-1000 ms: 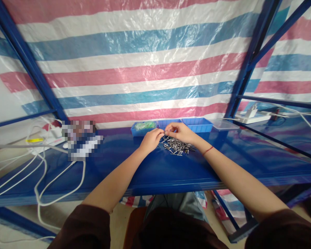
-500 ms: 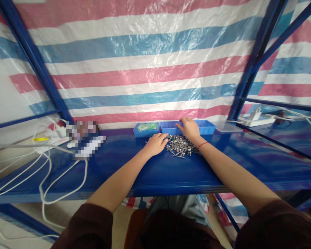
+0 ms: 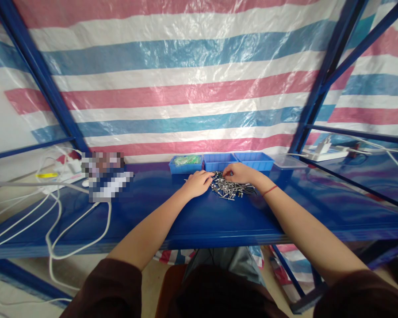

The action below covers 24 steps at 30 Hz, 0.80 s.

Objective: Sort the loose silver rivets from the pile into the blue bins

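Observation:
A heap of small metal pins [image 3: 230, 189] lies on the blue shelf [image 3: 199, 216] in front of me. My left hand [image 3: 198, 182] rests at the heap's left edge, fingers curled with the tips pinched on something too small to name. My right hand [image 3: 240, 172] hovers over the heap's far side, fingers bent down in a pinch among the pins. Behind the heap stand three small blue trays: the left tray [image 3: 185, 164] holds green parts, the middle tray [image 3: 219, 161] and the right tray [image 3: 254, 160] show no clear contents.
White cables [image 3: 53, 221] loop over the shelf's left part, near a blurred patch [image 3: 106, 179]. A clear lid [image 3: 288, 160] lies right of the trays. A white power strip [image 3: 321, 154] sits on the right-hand shelf. Blue frame posts and a striped tarp stand behind.
My right hand reached back to the middle blue tray, then came forward again onto the pin heap. My left hand shifted slightly and stayed at the heap's left edge.

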Motion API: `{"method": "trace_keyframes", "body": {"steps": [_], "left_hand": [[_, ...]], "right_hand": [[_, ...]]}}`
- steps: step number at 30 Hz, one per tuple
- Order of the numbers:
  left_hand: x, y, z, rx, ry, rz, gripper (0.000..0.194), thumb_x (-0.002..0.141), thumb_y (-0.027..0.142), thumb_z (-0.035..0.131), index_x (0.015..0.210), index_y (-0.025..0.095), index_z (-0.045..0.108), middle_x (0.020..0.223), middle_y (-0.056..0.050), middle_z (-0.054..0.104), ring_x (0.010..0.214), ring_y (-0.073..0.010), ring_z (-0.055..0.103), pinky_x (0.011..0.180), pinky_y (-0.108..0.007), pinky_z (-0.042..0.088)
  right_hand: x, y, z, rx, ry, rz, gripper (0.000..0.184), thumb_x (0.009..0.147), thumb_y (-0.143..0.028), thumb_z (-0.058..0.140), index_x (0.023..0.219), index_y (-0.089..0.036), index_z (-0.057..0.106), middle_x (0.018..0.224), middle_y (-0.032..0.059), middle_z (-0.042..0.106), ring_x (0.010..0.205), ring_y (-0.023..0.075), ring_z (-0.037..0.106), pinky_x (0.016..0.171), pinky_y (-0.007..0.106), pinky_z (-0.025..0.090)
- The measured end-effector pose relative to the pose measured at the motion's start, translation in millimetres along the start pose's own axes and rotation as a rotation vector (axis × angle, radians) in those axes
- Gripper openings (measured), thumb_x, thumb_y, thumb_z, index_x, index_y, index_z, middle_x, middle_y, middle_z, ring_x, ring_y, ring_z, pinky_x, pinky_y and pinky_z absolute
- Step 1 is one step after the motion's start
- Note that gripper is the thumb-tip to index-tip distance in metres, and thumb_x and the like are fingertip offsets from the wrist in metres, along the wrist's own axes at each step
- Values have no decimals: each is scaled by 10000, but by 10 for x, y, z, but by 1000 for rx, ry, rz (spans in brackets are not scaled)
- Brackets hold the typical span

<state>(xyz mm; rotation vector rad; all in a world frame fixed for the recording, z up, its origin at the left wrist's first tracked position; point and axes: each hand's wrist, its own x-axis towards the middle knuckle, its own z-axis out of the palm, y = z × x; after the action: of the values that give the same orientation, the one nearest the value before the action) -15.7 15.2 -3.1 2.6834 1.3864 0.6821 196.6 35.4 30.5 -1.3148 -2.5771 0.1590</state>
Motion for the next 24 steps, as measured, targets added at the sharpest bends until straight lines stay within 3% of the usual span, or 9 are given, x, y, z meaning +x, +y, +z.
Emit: {"method": "trace_keyframes", "body": {"steps": [5,11,16,24], "left_hand": [[0,-14,11,-7,-1,20,350,904,314,374,1183,234,570,1152,-65,613,1083,-239,548,925,-413,434],[6,-2,8,-43,30,33,326,888,317,422,1156,233,588,1096,-52,635,1049,-217,561,930,-381,435],[18,-2,6,-91,83,61,341,858,343,494,1162,217,586,1054,-50,653,991,-200,581,913,-351,443],[29,37,-24,-134,137,150,257,888,324,451,884,192,672,884,-42,668,839,-167,603,816,-293,457]], "right_hand": [[49,38,53,-49,2,-127,218,748,-150,489,774,-161,705,791,68,697,727,170,597,689,259,406],[7,-44,46,-30,130,-60,197,794,-132,448,822,-145,643,756,72,665,668,154,567,636,255,391],[-26,-191,-19,136,205,-96,180,746,-104,484,831,-156,633,797,47,665,683,135,563,670,253,418],[-27,-272,-17,338,279,-141,166,689,-124,521,834,-151,600,783,36,634,693,135,569,661,272,442]]}}
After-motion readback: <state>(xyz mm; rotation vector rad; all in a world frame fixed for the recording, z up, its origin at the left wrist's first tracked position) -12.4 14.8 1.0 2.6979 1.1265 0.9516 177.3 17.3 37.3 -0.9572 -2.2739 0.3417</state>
